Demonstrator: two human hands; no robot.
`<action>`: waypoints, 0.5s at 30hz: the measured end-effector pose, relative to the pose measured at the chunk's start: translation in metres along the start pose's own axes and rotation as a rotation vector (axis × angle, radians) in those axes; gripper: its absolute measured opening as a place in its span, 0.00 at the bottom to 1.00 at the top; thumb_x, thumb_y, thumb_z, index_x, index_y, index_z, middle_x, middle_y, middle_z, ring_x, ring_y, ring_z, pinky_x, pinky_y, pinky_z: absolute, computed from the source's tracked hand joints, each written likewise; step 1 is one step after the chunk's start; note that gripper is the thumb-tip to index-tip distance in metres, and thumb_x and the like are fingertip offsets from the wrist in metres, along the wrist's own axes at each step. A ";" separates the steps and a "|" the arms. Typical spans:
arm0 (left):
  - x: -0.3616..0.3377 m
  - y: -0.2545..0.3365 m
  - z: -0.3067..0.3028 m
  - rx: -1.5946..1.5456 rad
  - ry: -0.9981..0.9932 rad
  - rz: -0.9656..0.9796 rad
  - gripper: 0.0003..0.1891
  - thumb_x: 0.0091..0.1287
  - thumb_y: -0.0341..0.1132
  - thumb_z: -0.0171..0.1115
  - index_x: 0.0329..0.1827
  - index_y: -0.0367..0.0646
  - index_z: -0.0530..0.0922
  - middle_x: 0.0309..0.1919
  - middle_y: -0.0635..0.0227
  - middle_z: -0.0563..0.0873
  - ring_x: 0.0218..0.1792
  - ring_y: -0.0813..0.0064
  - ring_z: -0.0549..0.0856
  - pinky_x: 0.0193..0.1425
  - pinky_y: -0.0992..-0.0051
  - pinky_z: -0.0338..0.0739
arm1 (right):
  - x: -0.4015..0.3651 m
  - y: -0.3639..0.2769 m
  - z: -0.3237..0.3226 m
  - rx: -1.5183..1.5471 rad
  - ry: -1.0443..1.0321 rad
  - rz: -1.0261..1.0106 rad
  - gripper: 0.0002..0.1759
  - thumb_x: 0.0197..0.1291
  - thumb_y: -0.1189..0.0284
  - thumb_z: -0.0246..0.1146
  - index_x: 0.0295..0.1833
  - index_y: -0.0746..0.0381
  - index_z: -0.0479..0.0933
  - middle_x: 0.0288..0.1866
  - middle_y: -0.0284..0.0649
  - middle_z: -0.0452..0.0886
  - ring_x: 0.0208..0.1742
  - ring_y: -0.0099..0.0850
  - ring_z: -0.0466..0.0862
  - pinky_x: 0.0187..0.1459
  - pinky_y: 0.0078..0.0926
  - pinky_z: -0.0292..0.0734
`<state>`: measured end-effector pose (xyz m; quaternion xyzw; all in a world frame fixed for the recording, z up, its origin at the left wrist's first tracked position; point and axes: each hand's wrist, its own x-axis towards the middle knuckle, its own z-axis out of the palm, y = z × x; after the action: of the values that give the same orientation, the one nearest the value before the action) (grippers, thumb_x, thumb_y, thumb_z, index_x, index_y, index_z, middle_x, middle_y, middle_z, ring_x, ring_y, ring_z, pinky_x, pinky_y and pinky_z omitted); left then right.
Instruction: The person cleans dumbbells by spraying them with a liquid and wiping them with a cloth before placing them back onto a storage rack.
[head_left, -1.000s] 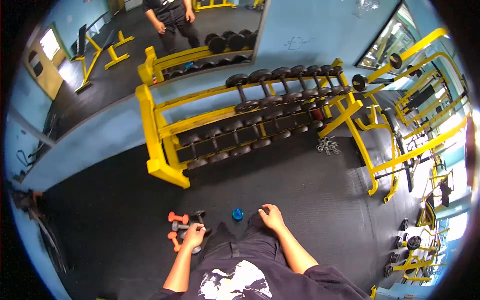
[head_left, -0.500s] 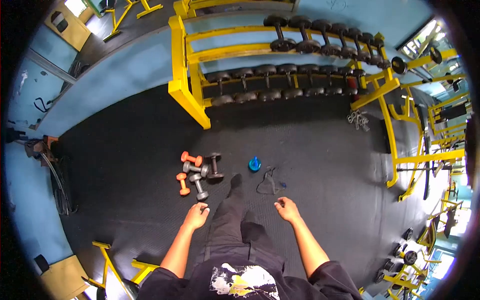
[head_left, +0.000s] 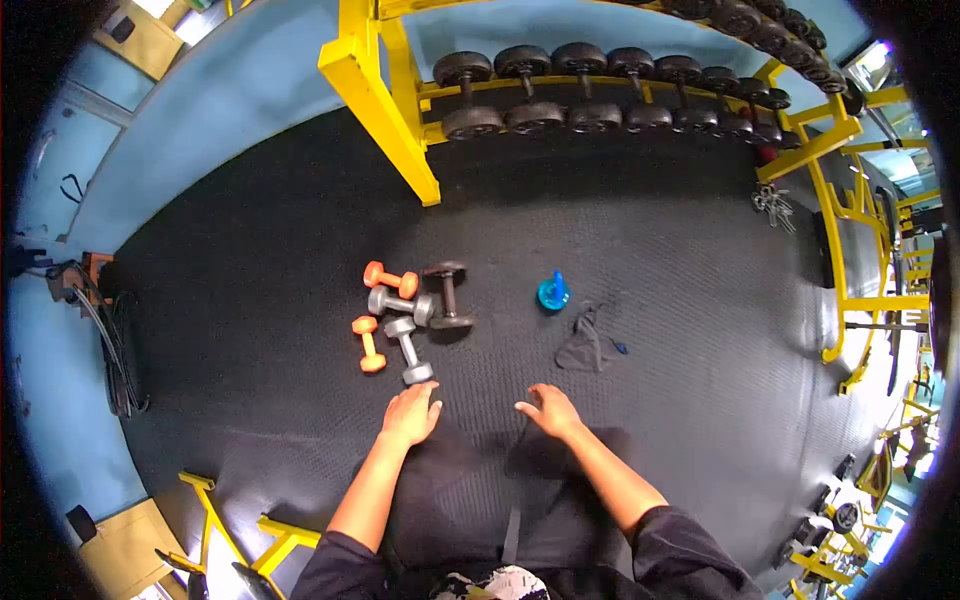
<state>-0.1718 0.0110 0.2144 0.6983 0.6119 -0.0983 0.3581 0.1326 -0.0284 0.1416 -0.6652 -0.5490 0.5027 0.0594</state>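
Observation:
My left hand (head_left: 409, 413) is open and empty, thumb apart from the fingers, its fingertips right by the lower head of a grey dumbbell (head_left: 408, 350). To the right, my right hand (head_left: 551, 410) is also open over my lap, thumb and fingers spread. A second grey dumbbell (head_left: 400, 304) lies across the top of the first. Two orange dumbbells are beside them, one above (head_left: 390, 280) and one to the left (head_left: 368, 345). A larger dark dumbbell (head_left: 449, 296) lies just right of the group, on the black rubber floor.
A blue bottle (head_left: 554, 292) stands on the floor, with a dark cloth pouch (head_left: 588, 345) lying near it. Ahead is a yellow rack (head_left: 385, 120) holding rows of black dumbbells. Metal collars (head_left: 773, 206) lie at its right. Yellow frame legs (head_left: 285, 540) are at lower left.
My body has lowered, with my knees now bent, and the floor things look closer. Both hands have come nearer each other, the left toward the grey dumbbell. The dumbbells lie as before.

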 end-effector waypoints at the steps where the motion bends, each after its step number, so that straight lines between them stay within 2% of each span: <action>1: 0.014 -0.017 0.011 -0.007 0.046 0.013 0.23 0.70 0.42 0.59 0.66 0.44 0.74 0.58 0.54 0.82 0.62 0.54 0.80 0.67 0.55 0.72 | 0.038 0.006 0.026 -0.123 0.044 -0.138 0.34 0.57 0.49 0.71 0.61 0.62 0.76 0.53 0.52 0.81 0.57 0.47 0.82 0.58 0.41 0.77; 2: 0.025 -0.032 0.022 -0.019 0.052 0.023 0.24 0.70 0.42 0.59 0.66 0.43 0.73 0.59 0.53 0.82 0.63 0.54 0.79 0.67 0.55 0.72 | 0.068 0.003 0.048 -0.121 0.049 -0.158 0.34 0.57 0.49 0.71 0.61 0.62 0.76 0.53 0.52 0.81 0.57 0.47 0.82 0.58 0.41 0.77; 4: 0.056 -0.062 0.046 -0.026 0.078 0.051 0.24 0.70 0.42 0.59 0.66 0.43 0.73 0.59 0.53 0.81 0.63 0.54 0.79 0.67 0.55 0.72 | 0.136 -0.015 0.073 -0.222 0.074 -0.240 0.39 0.55 0.51 0.72 0.67 0.60 0.71 0.61 0.52 0.77 0.62 0.48 0.78 0.63 0.42 0.74; 5: 0.068 -0.074 0.058 -0.042 0.068 0.075 0.24 0.70 0.43 0.59 0.67 0.43 0.72 0.59 0.52 0.81 0.63 0.54 0.79 0.67 0.55 0.72 | 0.167 -0.018 0.088 -0.224 0.083 -0.262 0.39 0.55 0.51 0.72 0.67 0.60 0.71 0.61 0.52 0.77 0.62 0.48 0.78 0.63 0.42 0.74; 7: 0.100 -0.102 0.095 -0.034 0.079 0.058 0.25 0.70 0.43 0.59 0.68 0.44 0.72 0.60 0.52 0.81 0.63 0.55 0.79 0.67 0.55 0.72 | 0.224 -0.012 0.124 -0.538 0.425 -0.675 0.42 0.53 0.51 0.72 0.70 0.56 0.68 0.62 0.52 0.76 0.63 0.46 0.77 0.64 0.42 0.73; 8: 0.115 -0.117 0.115 -0.043 0.110 0.067 0.26 0.70 0.43 0.59 0.69 0.44 0.70 0.60 0.51 0.80 0.63 0.54 0.79 0.67 0.55 0.72 | 0.255 -0.001 0.147 -0.532 0.531 -0.783 0.36 0.53 0.53 0.72 0.66 0.55 0.71 0.56 0.50 0.79 0.59 0.47 0.80 0.58 0.44 0.77; 9: 0.134 -0.131 0.128 -0.048 0.157 0.083 0.28 0.70 0.44 0.59 0.71 0.45 0.68 0.60 0.51 0.80 0.63 0.53 0.79 0.67 0.54 0.72 | 0.279 0.005 0.163 -0.536 0.550 -0.812 0.36 0.53 0.53 0.72 0.66 0.55 0.71 0.56 0.50 0.79 0.59 0.47 0.80 0.58 0.44 0.77; 10: 0.154 -0.152 0.152 -0.067 0.158 0.065 0.32 0.69 0.45 0.60 0.74 0.45 0.64 0.60 0.49 0.80 0.62 0.50 0.79 0.66 0.54 0.73 | 0.303 0.016 0.178 -0.446 0.387 -0.743 0.33 0.54 0.54 0.71 0.63 0.55 0.73 0.52 0.48 0.80 0.55 0.49 0.81 0.54 0.45 0.78; 11: 0.167 -0.140 0.145 0.127 -0.096 -0.205 0.35 0.69 0.47 0.61 0.76 0.44 0.61 0.61 0.47 0.79 0.62 0.48 0.79 0.66 0.54 0.74 | 0.317 0.023 0.186 -0.360 0.221 -0.667 0.30 0.55 0.54 0.71 0.60 0.55 0.74 0.49 0.47 0.81 0.52 0.50 0.82 0.51 0.46 0.79; 12: 0.184 -0.140 0.150 0.089 -0.011 -0.161 0.36 0.68 0.46 0.62 0.76 0.43 0.61 0.62 0.47 0.78 0.61 0.48 0.79 0.65 0.53 0.75 | 0.319 0.025 0.187 -0.337 0.306 -0.765 0.24 0.57 0.54 0.70 0.53 0.56 0.76 0.44 0.46 0.81 0.46 0.51 0.83 0.44 0.47 0.80; 13: 0.195 -0.136 0.150 0.058 0.056 -0.108 0.37 0.67 0.46 0.63 0.76 0.43 0.61 0.63 0.47 0.77 0.61 0.49 0.79 0.64 0.52 0.75 | 0.319 0.020 0.184 -0.335 0.315 -0.765 0.24 0.57 0.54 0.70 0.53 0.56 0.76 0.44 0.46 0.81 0.46 0.51 0.83 0.44 0.47 0.80; 14: 0.197 -0.129 0.153 0.039 0.283 0.083 0.38 0.65 0.44 0.65 0.76 0.42 0.61 0.63 0.49 0.77 0.58 0.49 0.81 0.60 0.51 0.76 | 0.316 0.024 0.181 -0.319 0.259 -0.713 0.24 0.57 0.53 0.69 0.51 0.57 0.75 0.44 0.46 0.81 0.45 0.51 0.83 0.44 0.48 0.80; 15: 0.192 -0.122 0.156 0.090 0.330 0.159 0.39 0.64 0.44 0.66 0.76 0.44 0.61 0.60 0.52 0.78 0.55 0.48 0.82 0.58 0.50 0.77 | 0.309 0.029 0.177 -0.303 0.208 -0.658 0.23 0.57 0.53 0.69 0.49 0.58 0.75 0.43 0.47 0.81 0.45 0.51 0.83 0.44 0.48 0.80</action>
<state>-0.1935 0.0641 -0.0560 0.7665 0.6001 0.0188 0.2280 -0.0110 0.1208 -0.1492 -0.5019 -0.7925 0.2996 0.1741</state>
